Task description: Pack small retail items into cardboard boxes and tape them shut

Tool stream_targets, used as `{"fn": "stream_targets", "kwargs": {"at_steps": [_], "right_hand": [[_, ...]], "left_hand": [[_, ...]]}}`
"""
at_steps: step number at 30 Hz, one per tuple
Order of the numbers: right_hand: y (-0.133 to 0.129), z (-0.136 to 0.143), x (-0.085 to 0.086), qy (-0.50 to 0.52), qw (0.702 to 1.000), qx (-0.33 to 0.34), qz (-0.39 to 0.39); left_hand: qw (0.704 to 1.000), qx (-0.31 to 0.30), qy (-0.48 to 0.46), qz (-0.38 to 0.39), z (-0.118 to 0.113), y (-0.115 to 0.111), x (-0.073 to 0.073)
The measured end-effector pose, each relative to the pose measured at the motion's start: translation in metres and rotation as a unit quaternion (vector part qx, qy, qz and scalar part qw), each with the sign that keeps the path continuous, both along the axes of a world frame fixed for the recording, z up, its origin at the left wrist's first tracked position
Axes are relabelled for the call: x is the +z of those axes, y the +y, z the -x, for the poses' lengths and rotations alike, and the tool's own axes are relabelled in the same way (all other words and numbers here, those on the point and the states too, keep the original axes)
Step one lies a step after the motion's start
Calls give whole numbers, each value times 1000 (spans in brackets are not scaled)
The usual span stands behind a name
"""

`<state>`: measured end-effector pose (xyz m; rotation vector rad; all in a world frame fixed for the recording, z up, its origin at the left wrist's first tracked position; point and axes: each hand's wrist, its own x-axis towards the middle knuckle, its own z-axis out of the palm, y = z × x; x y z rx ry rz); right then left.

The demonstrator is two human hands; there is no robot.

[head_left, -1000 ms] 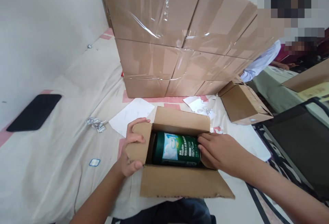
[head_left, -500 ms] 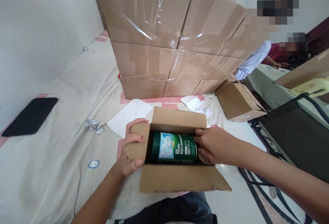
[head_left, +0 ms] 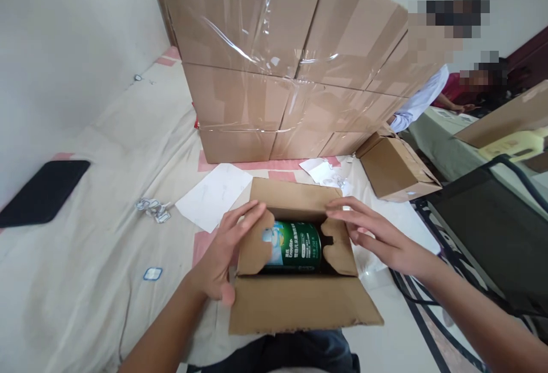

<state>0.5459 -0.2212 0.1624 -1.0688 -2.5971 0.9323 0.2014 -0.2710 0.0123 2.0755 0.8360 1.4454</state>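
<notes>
Two bare hands rest on opposite ends of one open carton, and the green canister lies on its side inside it, between the two sets of fingers and lower than both. The left hand has its upper fingers near one another, laid along the far corner of the left end flap, with the thumb set well away, down by the carton's near left corner. The right hand is loosely spread, its fingertips at the far edge of the right end flap; how firmly they press I cannot tell. Neither hand pinches the canister. Under the left fingers the flap leans over the canister's left end; beside the right fingers a dark gap shows between the flap's notched edge and the canister. The far flap stands beyond the fingertips, while the near flap spreads out on the person's side of them.

To fold these ends well, I would press each along its crease rather than at one corner, keep both sides even, and slip the fingertips clear before any long flap covers them
</notes>
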Motion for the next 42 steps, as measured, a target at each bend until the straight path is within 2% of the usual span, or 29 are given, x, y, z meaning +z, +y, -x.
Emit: {"fn": "stream_targets", "kwargs": {"at_steps": [3, 7, 11, 14, 17, 20, 22, 24, 28, 31, 36, 40, 42], "right_hand": [[-15, -20, -31, 70, 996, -30, -38], [-37, -32, -62, 88, 993, -43, -73], [-44, -28, -83, 182, 979, -94, 4], [-46, -12, -99, 285, 941, -167, 72], [-44, 8, -111, 333, 905, -240, 113], [-37, 26, -116, 389, 877, -270, 83], [-30, 33, -117, 447, 852, -269, 22], [-23, 37, -118, 484, 836, -255, -40], [-16, 38, -121, 474, 847, -215, -104], [-14, 35, -124, 475, 851, -204, -97], [-9, 33, -122, 453, 867, -187, -90], [-15, 32, -121, 416, 882, -205, -83], [-22, 24, -124, 405, 872, -252, -106]], "left_hand": [[997, -56, 34, -27, 5, 2, -2], [997, -56, -30, -45, 8, 5, -7], [997, -28, -55, -35, 3, 2, -3], [994, 21, -99, 41, -7, -2, 3], [965, 35, -191, 176, -16, -6, 1], [939, 2, -234, 252, -17, -7, -5], [939, -23, -247, 239, -15, -5, -7], [953, -30, -224, 203, -10, -2, -5], [981, -9, -114, 158, -4, 4, 4], [986, -10, -98, 135, -3, 6, 8], [987, 2, -88, 135, -5, 8, 6], [991, 36, -45, 124, 0, 6, 9], [990, 73, -7, 117, 5, 0, 14]]}}
